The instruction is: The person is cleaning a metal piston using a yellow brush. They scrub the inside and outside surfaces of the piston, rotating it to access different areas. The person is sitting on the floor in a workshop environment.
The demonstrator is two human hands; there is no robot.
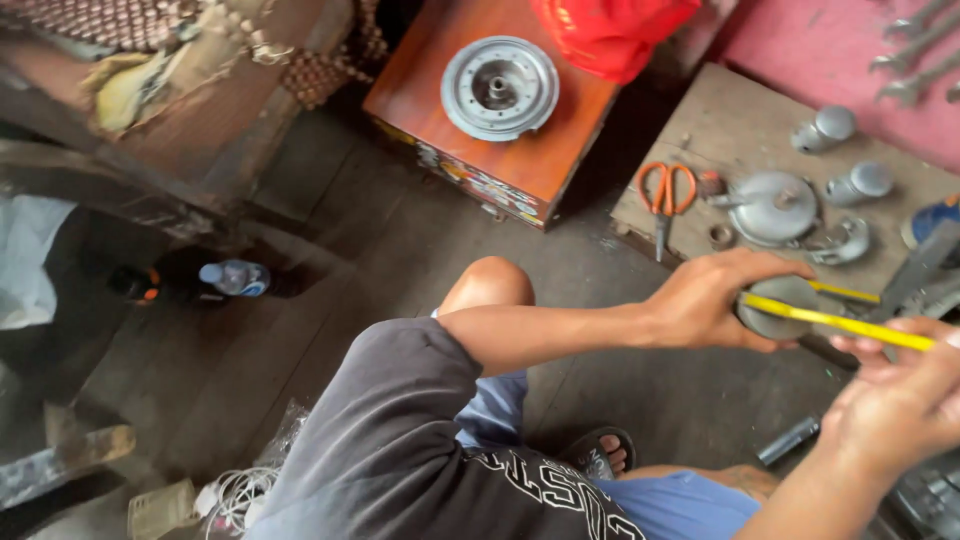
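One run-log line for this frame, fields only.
left hand: grips round grey metal disc | right hand: pinches yellow tape strip across disc | nearby: orange-handled scissors on wooden board

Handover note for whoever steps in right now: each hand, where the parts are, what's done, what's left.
Left hand: gripping a round grey metal part, held above the floor at the edge of the wooden board.
Right hand: pinching a yellow strip, seemingly a measuring tape, stretched across the part's face.
On the board: orange-handled scissors, a grey round cover, two small metal caps.
A ribbed metal disc sits on the red-brown box. Wrenches lie on the pink surface.
Done: strip laid on the part.
Left: whether a reading was taken can't be told.
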